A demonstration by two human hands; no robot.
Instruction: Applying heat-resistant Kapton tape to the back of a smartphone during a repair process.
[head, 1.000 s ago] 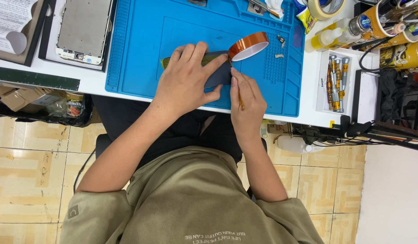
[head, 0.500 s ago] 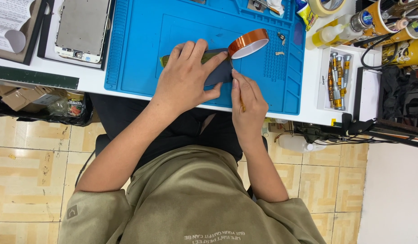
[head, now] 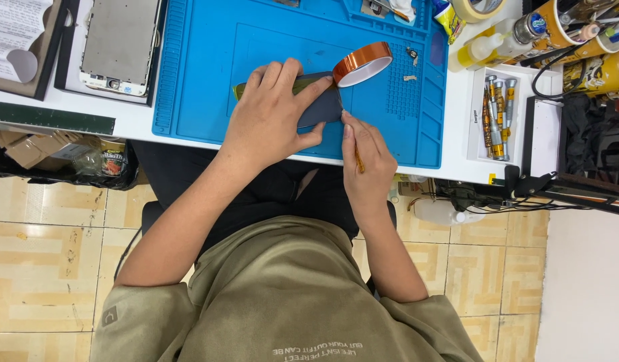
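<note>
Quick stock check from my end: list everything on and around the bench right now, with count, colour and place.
Work mat: one, blue, bench centre.
Tape roll: one, amber, on the mat beside the left fingertips.
Flat dark part: one, dark blue-grey, under the left hand.
Thin tool: one, yellow-brown, in the right hand.
Phone frame: one, grey, on a black tray at left.
Screwdrivers: several, gold and silver, white tray at right.
Squeeze bottle: one, yellowish, upper right.
Ruler: one, dark green, bench edge at left.
Left hand: pressing the dark part.
Right hand: gripping the thin tool.
</note>
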